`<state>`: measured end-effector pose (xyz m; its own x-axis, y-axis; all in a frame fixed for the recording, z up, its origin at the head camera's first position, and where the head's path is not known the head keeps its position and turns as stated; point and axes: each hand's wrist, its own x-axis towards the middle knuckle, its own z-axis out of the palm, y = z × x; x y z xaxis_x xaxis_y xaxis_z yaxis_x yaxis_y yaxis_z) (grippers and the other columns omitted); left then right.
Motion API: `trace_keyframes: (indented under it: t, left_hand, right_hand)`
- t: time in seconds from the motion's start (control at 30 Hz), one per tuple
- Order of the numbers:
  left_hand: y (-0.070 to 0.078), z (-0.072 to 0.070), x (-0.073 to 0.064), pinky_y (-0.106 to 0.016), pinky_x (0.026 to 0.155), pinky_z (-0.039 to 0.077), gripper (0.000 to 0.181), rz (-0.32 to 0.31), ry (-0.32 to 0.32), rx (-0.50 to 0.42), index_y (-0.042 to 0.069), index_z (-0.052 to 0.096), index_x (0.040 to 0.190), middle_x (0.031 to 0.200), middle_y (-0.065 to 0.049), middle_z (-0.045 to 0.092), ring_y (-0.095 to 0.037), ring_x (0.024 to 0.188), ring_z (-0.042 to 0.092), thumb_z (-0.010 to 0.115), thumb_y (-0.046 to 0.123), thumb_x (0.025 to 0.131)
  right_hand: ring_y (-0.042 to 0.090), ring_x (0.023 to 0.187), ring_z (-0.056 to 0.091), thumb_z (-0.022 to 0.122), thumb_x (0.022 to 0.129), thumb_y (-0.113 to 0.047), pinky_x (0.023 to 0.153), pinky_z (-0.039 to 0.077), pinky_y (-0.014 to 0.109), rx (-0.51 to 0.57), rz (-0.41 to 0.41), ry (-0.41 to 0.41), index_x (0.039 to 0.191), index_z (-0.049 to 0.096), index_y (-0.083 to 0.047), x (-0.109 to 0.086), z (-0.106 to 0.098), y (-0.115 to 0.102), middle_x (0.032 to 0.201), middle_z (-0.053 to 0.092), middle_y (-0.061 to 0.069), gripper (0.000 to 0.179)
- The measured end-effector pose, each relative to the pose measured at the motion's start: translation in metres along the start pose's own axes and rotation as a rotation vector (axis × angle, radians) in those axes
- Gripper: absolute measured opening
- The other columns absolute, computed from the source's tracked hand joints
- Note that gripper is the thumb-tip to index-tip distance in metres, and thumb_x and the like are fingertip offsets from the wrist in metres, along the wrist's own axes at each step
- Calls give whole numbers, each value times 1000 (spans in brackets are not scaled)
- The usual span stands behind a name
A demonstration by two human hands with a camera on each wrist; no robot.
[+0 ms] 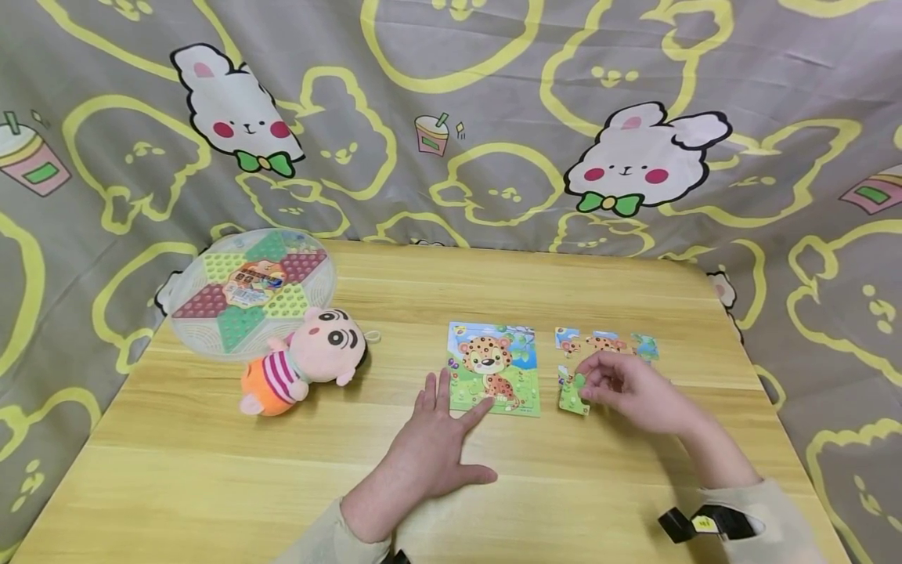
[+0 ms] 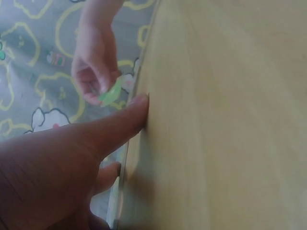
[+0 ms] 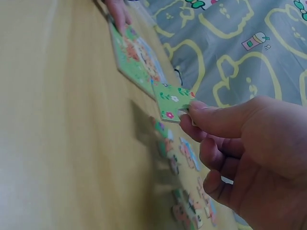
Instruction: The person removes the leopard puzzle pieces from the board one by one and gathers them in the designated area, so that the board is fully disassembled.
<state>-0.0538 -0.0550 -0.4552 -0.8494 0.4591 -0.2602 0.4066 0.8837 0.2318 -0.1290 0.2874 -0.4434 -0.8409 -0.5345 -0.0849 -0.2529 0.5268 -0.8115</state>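
My left hand (image 1: 433,442) lies spread on the table, its fingertips touching the lower left of a square jigsaw board (image 1: 524,380) with a leopard picture. Over the table just right of the board, my right hand (image 1: 637,392) pinches a green puzzle piece (image 3: 170,101) with printed flowers, held by one edge between thumb and fingers. Several loose puzzle pieces (image 1: 606,341) lie beyond and beneath that hand, some partly hidden by it. In the left wrist view the thumb (image 2: 120,122) stands out straight above the wooden surface.
A plush doll (image 1: 303,364) with a striped top lies left of the board. Behind it is a round Chinese checkers board (image 1: 200,333) in clear plastic. Patterned cloth (image 1: 507,117) hangs behind the wooden table (image 1: 395,298) and at its sides.
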Motion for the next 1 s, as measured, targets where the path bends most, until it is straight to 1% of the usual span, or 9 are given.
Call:
trace_keyframes:
  t: [0.1, 0.2, 0.37, 0.53, 0.77, 1.0]
  left_hand:
    - [0, -1, 0, -60, 122, 28, 104, -2, -3, -7, 37, 32, 168, 165, -42, 10, -61, 152, 14, 64, 86, 82]
    - [0, -1, 1, -60, 122, 28, 103, -4, -9, -18, 37, 32, 168, 165, -42, 10, -61, 152, 14, 65, 85, 82]
    - [1, -2, 1, -61, 122, 28, 104, -8, -17, -28, 37, 33, 167, 165, -42, 10, -61, 151, 14, 66, 84, 81]
    - [1, -3, 2, -62, 122, 29, 104, -11, -24, -42, 37, 34, 167, 165, -43, 10, -62, 151, 15, 68, 83, 81]
    - [1, -3, 1, -62, 122, 29, 103, -9, -25, -51, 37, 34, 167, 165, -42, 10, -62, 151, 15, 69, 83, 81]
    - [0, -3, 1, -62, 122, 28, 102, -11, -19, -59, 38, 35, 167, 165, -42, 10, -61, 152, 14, 69, 82, 81]
  right_hand:
    - [19, 77, 64, 75, 100, -11, 68, 53, 27, 11, 25, -34, 114, 69, -9, -6, 2, 0, 89, 71, 0, 15]
    - [19, 79, 64, 75, 100, -14, 70, 54, 27, 28, 33, -59, 115, 70, -9, -10, 4, 1, 90, 70, 0, 17]
    - [18, 79, 64, 75, 100, -17, 71, 54, 27, 19, 38, -76, 115, 69, -10, -14, 9, 6, 90, 70, -2, 17]
    - [15, 77, 60, 76, 100, -19, 68, 52, 27, -43, 34, -65, 114, 70, -12, -15, 13, 8, 88, 66, -3, 16]
    - [12, 76, 57, 80, 97, -18, 66, 50, 25, -140, 36, -37, 113, 73, -10, -14, 17, 8, 86, 63, -6, 19]
    - [11, 76, 54, 81, 96, -17, 65, 48, 25, -166, 58, -19, 112, 73, -10, -14, 19, 7, 87, 61, -6, 19]
